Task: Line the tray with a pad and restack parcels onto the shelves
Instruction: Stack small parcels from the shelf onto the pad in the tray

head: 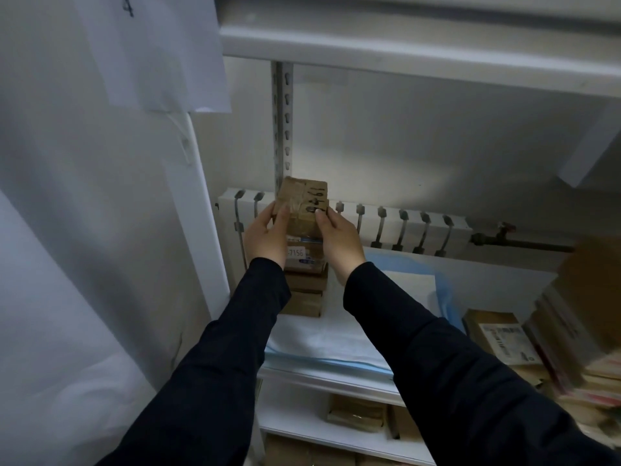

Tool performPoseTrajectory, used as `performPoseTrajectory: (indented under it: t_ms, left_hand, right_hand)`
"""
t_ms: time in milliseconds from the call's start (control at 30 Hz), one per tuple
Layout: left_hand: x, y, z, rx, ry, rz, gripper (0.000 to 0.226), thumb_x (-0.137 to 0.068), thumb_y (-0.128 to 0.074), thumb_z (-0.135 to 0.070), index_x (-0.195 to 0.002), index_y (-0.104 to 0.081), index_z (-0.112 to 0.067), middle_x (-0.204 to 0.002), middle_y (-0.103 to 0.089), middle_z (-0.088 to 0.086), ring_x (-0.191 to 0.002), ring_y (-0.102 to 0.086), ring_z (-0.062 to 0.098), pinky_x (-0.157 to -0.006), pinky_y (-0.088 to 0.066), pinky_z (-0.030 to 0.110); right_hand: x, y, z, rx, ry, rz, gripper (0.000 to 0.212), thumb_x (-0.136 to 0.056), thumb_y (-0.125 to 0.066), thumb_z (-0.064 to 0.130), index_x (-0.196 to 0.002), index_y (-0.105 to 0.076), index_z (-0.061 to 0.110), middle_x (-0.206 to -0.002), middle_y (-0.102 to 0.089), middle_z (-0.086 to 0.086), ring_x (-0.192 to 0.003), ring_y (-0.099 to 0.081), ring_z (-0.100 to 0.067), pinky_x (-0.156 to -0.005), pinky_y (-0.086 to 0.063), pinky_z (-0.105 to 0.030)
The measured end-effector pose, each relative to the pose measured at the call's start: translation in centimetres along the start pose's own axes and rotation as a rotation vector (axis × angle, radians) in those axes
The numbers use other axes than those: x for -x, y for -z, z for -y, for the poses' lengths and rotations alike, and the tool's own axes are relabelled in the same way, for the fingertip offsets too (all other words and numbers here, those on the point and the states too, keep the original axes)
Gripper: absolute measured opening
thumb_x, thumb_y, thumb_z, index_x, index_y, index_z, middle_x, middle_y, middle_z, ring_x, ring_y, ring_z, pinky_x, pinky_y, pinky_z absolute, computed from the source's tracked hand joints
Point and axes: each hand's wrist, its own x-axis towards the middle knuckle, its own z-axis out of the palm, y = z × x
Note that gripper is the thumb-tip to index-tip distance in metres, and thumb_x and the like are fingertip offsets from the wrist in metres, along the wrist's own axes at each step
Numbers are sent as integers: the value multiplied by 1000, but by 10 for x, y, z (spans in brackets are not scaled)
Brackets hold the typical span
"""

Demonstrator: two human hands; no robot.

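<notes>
A brown cardboard parcel [302, 200] with black handwritten numbers tops a tall stack of parcels [305, 290] at the left end of the middle shelf. My left hand [267, 238] grips its left side and my right hand [339, 240] grips its right side. The stack stands on a white pad with a blue border [322, 344] that covers the shelf tray. The parcel under the top one carries a white label; my hands hide part of it.
More brown parcels [500, 338] lie and lean at the shelf's right end. A white radiator [413, 227] with a pipe runs behind the shelf. The upper shelf edge [403, 58] hangs overhead. Lower shelves hold further parcels [356, 415]. A white sheet covers the left wall.
</notes>
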Motion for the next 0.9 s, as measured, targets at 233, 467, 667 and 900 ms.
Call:
performPoseTrajectory:
  t_ms: [233, 467, 667, 900]
  left_hand:
    - [4, -6, -1, -22, -51, -58, 23, -94, -55, -29, -106, -68, -14, -98, -70, 1, -95, -67, 18, -89, -54, 39]
    - [17, -23, -5, -246, -287, -265, 55, -83, -60, -38, -128, -50, -9, -136, -47, 9, -129, -42, 23, -111, -34, 44]
    - [61, -81, -8, -370, -739, -254, 39, -76, -57, -18, -109, -61, 3, -122, -53, 25, -116, -42, 26, -99, -36, 31]
    - [123, -153, 13, -230, -193, 263, 30, -91, -53, -6, -120, -51, -9, -118, -50, 2, -81, -52, 11, -79, -42, 21]
  right_hand:
    - [5, 10, 6, -72, -133, 125, 46, -104, -23, 39, -137, -47, 18, -134, -56, -3, -121, -51, -14, -95, -38, -24]
    - [14, 45, -6, -117, -202, 106, 56, -102, -17, 47, -153, -7, 26, -161, -9, 5, -147, -13, -15, -116, -14, -31]
    - [26, 103, -38, -27, -306, 1, 42, -104, -33, 26, -140, -39, 6, -145, -42, -11, -130, -42, -25, -102, -33, -29]
    - [54, 179, -90, 42, -504, -171, 41, -99, -42, 14, -132, -43, -11, -138, -46, -28, -126, -46, -39, -104, -37, -44]
